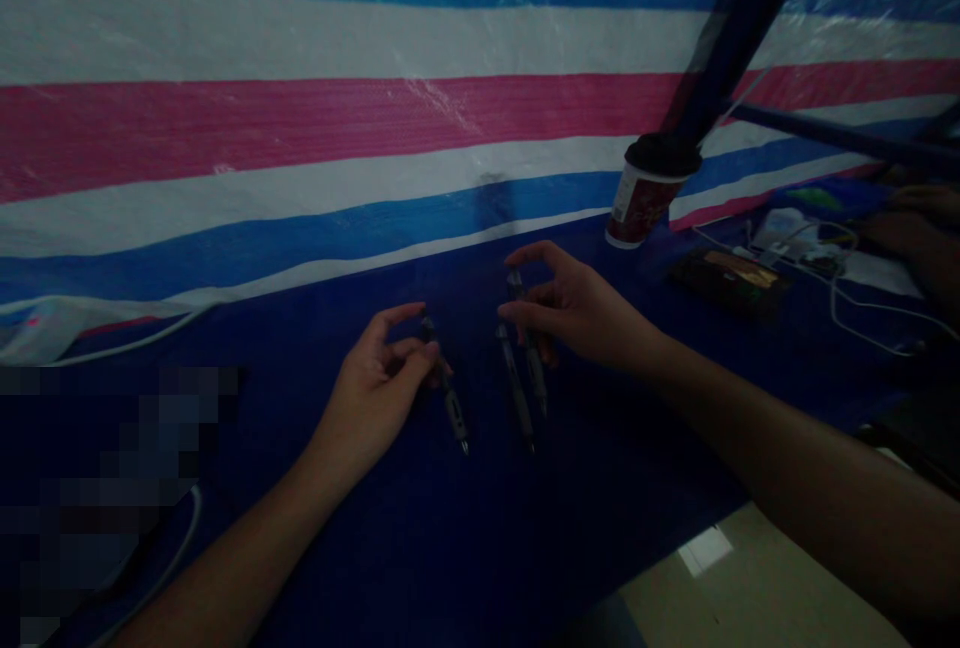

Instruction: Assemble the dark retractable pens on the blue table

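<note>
My left hand (379, 368) is closed on a dark click pen (454, 416), its thumb and fingers pinching the upper half. The tip of that pen points down and toward me. My right hand (574, 306) grips a second dark pen (538, 378) by its upper part, with the index finger at the top end. Just left of it, a third pen (516, 386) lies on the dark blue tabletop (465, 548), nearly parallel to the others. Whether my right fingers touch this third pen, I cannot tell in the dim light.
A lidded red paper cup (643, 198) stands behind my right hand, near a blue metal post (720, 58). Rightward lie a dark packet (727, 278) and white cables (832, 303). Another person's hand (919, 228) is at the right edge. A striped plastic sheet (337, 118) hangs behind.
</note>
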Demonstrator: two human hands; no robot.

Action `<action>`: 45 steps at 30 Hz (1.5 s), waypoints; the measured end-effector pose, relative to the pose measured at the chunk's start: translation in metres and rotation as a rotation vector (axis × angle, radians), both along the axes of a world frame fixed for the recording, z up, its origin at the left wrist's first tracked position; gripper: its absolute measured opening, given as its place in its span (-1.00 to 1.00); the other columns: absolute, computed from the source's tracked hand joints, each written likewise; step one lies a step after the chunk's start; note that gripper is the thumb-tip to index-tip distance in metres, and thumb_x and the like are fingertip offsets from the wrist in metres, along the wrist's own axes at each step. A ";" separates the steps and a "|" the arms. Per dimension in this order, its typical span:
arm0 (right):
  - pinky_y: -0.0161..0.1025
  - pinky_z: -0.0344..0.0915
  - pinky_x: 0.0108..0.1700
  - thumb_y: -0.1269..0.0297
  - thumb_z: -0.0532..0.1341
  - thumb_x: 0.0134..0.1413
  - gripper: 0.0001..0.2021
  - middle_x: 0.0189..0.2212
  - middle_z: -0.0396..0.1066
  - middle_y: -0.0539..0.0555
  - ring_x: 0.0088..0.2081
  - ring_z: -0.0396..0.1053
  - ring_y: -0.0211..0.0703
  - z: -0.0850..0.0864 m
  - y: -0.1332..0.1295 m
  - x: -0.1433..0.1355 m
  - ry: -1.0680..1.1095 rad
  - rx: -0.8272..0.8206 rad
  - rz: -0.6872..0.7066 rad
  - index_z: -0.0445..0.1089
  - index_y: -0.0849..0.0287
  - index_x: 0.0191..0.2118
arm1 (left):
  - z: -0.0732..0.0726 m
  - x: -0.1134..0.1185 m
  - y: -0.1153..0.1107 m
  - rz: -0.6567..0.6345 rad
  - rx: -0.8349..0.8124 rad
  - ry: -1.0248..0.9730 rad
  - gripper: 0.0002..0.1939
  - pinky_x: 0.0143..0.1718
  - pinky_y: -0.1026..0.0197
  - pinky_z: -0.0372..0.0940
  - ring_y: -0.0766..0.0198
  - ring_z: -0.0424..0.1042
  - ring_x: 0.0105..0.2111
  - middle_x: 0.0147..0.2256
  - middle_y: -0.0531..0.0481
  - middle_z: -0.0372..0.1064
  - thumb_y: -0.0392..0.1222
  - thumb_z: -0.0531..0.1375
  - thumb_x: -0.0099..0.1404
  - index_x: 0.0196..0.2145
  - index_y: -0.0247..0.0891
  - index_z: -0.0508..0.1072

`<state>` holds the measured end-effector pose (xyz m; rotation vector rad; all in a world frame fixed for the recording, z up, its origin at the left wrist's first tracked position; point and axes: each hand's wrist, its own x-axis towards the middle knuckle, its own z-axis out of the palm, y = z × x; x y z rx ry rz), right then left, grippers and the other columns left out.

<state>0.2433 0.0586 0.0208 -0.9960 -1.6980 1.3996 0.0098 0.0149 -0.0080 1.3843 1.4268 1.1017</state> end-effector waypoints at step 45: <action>-0.35 -0.04 -0.55 -0.22 0.15 0.33 -0.45 -0.59 0.02 -0.15 -0.57 -0.02 -0.39 0.020 -0.016 0.007 -0.251 -0.063 0.413 0.20 0.15 -0.48 | 0.004 -0.008 -0.010 -0.021 0.584 0.270 -0.81 -0.30 0.25 0.40 0.31 0.48 -0.38 -0.34 0.10 0.44 -0.19 0.35 0.30 -0.14 -0.17 0.47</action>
